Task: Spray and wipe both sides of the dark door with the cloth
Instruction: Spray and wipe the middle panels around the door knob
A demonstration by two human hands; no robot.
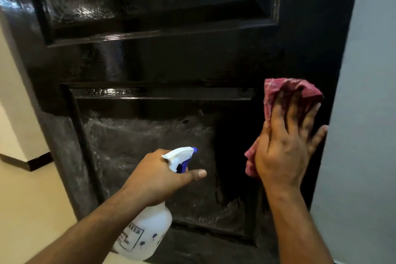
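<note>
The dark panelled door fills most of the view, glossy with wet streaks; its lower panel shows a hazy wet patch on the left and a darker wiped strip on the right. My left hand grips the neck of a white spray bottle with a blue-tipped nozzle pointing at the lower panel. My right hand presses a crumpled red cloth flat against the door's right stile, fingers spread, little finger touching the door's edge.
A pale grey wall borders the door's right edge. At the left a cream wall with a dark skirting board meets a cream tiled floor.
</note>
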